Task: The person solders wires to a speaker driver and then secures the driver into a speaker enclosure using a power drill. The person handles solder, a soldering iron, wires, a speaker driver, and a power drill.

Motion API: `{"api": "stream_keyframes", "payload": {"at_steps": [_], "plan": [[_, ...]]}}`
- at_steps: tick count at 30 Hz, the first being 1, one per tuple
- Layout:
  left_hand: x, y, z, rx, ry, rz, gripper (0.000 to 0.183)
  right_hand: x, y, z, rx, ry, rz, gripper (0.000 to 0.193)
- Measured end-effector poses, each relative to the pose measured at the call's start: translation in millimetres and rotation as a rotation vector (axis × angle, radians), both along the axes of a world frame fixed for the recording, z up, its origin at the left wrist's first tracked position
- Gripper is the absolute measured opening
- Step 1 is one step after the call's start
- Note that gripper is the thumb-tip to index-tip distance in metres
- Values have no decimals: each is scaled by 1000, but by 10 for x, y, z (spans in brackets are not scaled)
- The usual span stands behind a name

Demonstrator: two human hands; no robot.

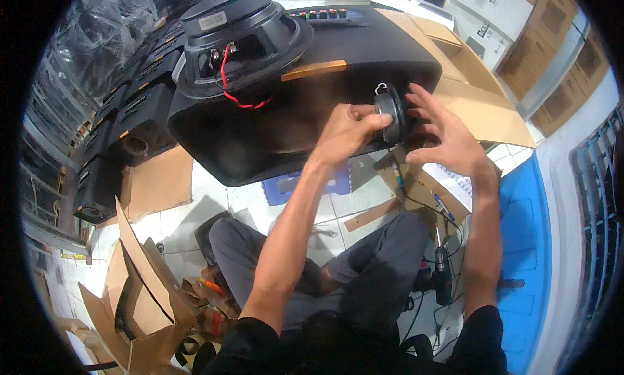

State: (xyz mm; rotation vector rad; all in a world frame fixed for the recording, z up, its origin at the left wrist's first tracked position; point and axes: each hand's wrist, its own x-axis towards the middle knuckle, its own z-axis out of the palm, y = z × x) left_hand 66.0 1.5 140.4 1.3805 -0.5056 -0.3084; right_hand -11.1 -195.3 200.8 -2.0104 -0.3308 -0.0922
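Note:
A small round black tweeter with a metal terminal on its edge stands on its side between my hands. My left hand pinches its near side with the thumb and fingers. Around the other side, my right hand is spread open, fingertips close to the rim; whether they touch it I cannot tell. Behind both hands lies a large black speaker cabinet with a wide dark opening facing me. On top of it sits a big woofer, from which a twisted red and black wire hangs down.
An orange-brown strip lies on the cabinet's edge. More black cabinets line the left. An open cardboard box is at lower left, a cordless drill and cables by my right knee. At right stands a blue plastic panel.

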Motion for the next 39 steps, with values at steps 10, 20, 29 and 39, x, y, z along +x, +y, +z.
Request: {"api": "stream_keyframes", "payload": {"at_steps": [10,20,29,39], "plan": [[42,-92,242,137,-126,-159,34,99,-80,-178,91,-59,43,103],[176,-148,548,300,-598,31,30,26,-92,-177,-124,-282,-65,96],[209,-125,594,415,-873,108,22,10,-74,-158,-180,-283,-100,95],[292,-108,469,329,-1152,171,16,27,-49,-202,-79,-218,-158,94]]}}
